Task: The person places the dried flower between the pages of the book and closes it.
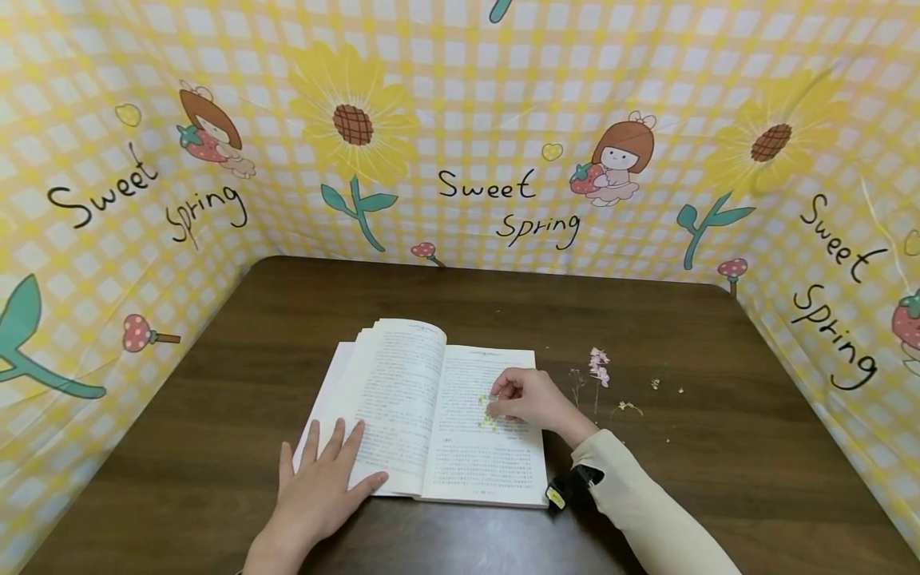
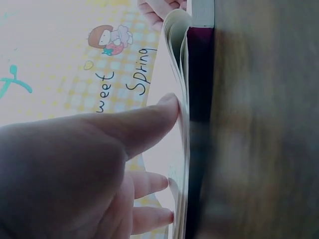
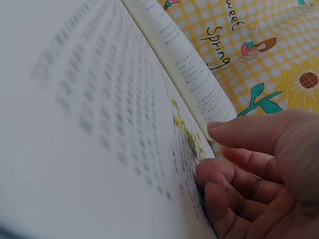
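An open book lies on the table, its pages printed with small text. My left hand rests on the left page with fingers spread; in the left wrist view its thumb lies at the page edge. A small sprig of yellow flowers is on the right page. Right beside it is my right hand, fingers loosely bent. A gap shows between thumb and fingertips in the right wrist view, with the sprig's lower end close to the fingertips.
To the right of the book, a pink flower sprig lies on the dark wooden table. Small pale yellow blossoms and bits are scattered near it. A yellow checked cloth walls in the table's back and sides.
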`<state>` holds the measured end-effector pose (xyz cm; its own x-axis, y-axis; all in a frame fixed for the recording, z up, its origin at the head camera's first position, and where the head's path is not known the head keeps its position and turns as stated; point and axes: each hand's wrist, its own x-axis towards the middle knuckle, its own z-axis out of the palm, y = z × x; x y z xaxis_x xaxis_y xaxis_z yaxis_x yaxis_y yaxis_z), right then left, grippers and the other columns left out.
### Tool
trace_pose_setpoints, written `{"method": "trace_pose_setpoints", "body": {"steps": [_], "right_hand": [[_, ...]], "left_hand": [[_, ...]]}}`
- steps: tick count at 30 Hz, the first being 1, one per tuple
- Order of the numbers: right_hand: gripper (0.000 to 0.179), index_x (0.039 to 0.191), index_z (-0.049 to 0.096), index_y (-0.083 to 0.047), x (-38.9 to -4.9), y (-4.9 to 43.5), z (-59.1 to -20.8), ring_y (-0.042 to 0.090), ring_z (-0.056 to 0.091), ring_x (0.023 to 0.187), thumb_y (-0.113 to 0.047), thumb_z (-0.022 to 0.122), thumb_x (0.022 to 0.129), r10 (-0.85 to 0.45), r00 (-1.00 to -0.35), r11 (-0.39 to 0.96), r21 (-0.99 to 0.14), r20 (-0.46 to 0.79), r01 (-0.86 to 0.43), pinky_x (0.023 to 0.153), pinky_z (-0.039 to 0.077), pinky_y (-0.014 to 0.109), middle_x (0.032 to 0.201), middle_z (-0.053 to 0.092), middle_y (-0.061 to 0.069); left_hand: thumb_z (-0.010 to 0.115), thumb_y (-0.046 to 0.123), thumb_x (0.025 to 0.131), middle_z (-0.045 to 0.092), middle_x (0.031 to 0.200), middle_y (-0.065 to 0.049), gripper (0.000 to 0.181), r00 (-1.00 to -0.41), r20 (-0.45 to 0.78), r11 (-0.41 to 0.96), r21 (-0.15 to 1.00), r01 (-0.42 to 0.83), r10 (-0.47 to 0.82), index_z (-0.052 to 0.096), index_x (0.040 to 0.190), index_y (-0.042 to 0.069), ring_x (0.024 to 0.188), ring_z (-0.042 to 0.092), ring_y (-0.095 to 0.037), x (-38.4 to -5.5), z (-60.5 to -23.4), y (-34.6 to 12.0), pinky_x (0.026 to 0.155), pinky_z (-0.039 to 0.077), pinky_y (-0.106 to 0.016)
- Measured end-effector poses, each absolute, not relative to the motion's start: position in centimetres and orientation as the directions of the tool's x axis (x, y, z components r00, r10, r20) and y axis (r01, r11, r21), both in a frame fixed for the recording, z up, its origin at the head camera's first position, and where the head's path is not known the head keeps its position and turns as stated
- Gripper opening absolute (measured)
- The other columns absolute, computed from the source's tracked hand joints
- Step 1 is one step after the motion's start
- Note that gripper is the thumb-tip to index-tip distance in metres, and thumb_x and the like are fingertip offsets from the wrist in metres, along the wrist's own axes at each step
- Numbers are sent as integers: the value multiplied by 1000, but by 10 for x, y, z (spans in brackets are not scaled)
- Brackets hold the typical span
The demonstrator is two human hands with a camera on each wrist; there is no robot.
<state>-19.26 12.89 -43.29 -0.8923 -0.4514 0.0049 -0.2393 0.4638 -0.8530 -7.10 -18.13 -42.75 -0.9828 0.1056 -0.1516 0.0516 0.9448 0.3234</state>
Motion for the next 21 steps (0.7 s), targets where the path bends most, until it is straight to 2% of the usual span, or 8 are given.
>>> {"method": "trace_pose_setpoints", "body": {"steps": [11,15,21], "right_hand": [[4,87,70,-10,-179,118,-426,8,56,70,-9,74,90,-492,-853,493,-752,175,-438,62,47,24,79,63,-7],[4,93,70,-8,-170,108,-421,16,60,83,-10,73,91,-570,-785,464,-693,244,-552,70,50,30,89,66,-3],[19,109,68,-4,-154,90,-419,24,56,110,-14,71,93,-699,-655,408,-593,285,-694,95,46,36,115,62,7]], "left_hand": [[50,71,91,29,158,-22,92,-983,-158,941,336,38,96,36,154,6,146,9,-51,-70,-428,-187,106,-1,-76],[51,70,91,29,159,-20,92,-983,-156,936,350,38,99,37,154,5,147,8,-49,-70,-428,-190,106,-2,-76],[51,71,91,27,159,-21,93,-983,-151,929,367,42,104,35,154,4,147,7,-48,-69,-429,-193,105,-2,-76]]}}
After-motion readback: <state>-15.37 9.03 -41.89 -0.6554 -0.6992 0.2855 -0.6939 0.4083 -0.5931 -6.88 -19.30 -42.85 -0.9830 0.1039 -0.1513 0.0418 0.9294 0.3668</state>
